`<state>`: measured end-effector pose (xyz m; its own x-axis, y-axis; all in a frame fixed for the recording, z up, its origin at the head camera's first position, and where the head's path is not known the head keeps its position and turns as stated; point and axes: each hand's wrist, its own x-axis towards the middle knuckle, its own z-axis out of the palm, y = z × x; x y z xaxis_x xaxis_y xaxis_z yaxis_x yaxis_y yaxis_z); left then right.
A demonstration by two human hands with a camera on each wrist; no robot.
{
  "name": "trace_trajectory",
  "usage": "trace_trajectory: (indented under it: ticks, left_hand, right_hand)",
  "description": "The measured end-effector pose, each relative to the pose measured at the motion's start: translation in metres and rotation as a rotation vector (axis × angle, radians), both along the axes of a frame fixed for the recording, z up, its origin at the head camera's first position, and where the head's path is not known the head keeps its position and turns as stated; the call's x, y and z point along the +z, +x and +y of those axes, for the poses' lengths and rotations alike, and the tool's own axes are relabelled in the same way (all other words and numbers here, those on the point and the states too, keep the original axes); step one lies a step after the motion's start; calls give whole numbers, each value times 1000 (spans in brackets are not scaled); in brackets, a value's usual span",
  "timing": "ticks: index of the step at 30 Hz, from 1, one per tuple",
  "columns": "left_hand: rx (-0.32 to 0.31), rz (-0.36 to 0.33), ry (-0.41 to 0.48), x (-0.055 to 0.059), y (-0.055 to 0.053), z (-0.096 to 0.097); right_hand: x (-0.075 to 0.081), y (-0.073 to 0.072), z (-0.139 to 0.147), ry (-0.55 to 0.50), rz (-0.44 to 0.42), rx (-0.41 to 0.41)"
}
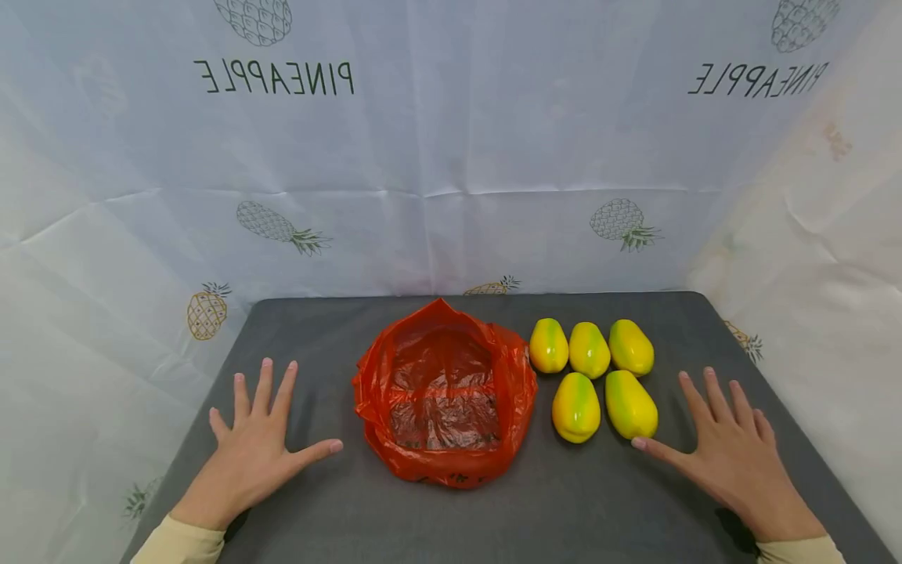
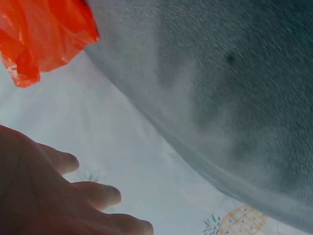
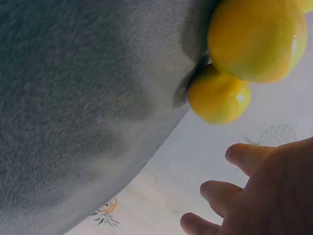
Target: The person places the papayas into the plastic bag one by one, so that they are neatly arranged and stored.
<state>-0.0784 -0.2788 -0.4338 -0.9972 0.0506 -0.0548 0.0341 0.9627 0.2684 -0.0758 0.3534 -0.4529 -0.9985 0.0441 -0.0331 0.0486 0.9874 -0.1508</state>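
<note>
A red plastic bag stands on the grey table with its mouth spread wide, its crinkled inside showing. Right of it lie several glossy yellow fruits with green streaks, like small papayas, in two rows. My left hand hovers left of the bag, fingers spread and holding nothing; the left wrist view shows its fingers apart from the bag's edge. On the other side, my right hand is spread too, its thumb tip close by the nearest papaya. Two papayas appear above its fingers in the right wrist view.
The dark grey table has rounded far corners. Behind it and along both sides hangs a white cloth printed with pineapples and mirrored lettering.
</note>
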Motion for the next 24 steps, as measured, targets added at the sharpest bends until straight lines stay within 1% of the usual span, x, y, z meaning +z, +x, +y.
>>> trace_trajectory:
  ticks: [6,13,15,20,24]
  left_hand:
    - [-3,-6,60,4,-2,11]
    - [-17,47,164,9,-7,33]
    - [-20,37,209,9,-8,41]
    - [-26,-13,338,6,-9,61]
    - [-12,-39,458,4,-11,75]
  right_hand:
    - [2,-2,-7,-20,-7,13]
    - [8,-4,-24,-68,-12,39]
    - [9,-4,-30,-75,0,39]
    - [8,-4,-43,-88,40,26]
    - [7,-5,-50,-96,68,21]
